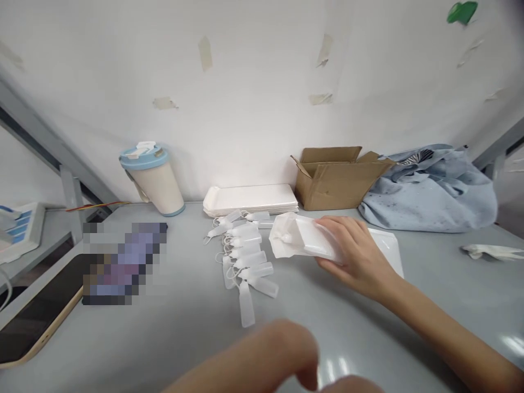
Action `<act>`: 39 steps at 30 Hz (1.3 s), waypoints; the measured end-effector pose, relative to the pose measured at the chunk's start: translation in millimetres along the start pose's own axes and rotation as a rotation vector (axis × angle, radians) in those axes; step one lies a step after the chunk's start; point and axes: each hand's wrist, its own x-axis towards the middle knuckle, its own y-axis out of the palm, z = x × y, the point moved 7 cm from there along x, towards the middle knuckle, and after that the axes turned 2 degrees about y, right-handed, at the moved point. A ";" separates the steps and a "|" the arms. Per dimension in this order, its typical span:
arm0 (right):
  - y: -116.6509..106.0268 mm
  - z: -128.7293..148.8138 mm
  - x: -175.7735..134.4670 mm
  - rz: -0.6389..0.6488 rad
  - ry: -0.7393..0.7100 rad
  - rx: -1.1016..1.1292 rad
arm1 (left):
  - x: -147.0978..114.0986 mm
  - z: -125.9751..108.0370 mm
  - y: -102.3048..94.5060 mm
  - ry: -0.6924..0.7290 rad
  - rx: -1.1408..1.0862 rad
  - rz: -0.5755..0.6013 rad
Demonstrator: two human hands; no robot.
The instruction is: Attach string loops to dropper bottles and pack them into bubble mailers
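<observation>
"Fingers (336, 224) first: how do they stand?"

"On the right hand (360, 256) they close around a white packet (317, 240), thumb on its near side, held just right of the loose bottles (248, 260), with its open mouth facing left. The left hand (268, 355) is blurred and cut off at the near edge, so its grip cannot be told."

"What could go wrong?"

"A pale piece (285, 238), seemingly a bottle tip, shows in the mouth; tilting that end down could let it slide out. Squeezing too hard might crease the thin walls. And if the left hand swept far, it might scatter the bottles, whose neck loops overlap, across the grey table (180, 305)."

"Other containers?"

"Whether the translucent bottles hold liquid is unclear. Another packet (388, 248) lies partly behind the right forearm. Farther off, a flat stack of white sleeves (254, 197) lies by the wall (245, 136); right of it, a cardboard box (341, 185) has raised flaps and hidden contents; far left, a cup (158, 180) is lidded."
</observation>
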 end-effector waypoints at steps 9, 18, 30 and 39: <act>-2.7 -6.1 -0.2 -0.032 0.016 -0.022 | 14.0 144.7 -38.5 -0.419 0.396 0.089; -0.1 -8.7 -1.0 -0.026 0.035 -0.005 | -5.6 167.9 -17.2 -0.465 0.348 0.170; 7.7 -11.6 1.0 0.022 0.049 0.005 | -0.6 168.7 -21.5 -0.425 0.341 0.130; 5.0 -5.8 1.3 0.026 0.051 0.037 | 24.8 125.4 -23.1 -0.272 0.421 0.145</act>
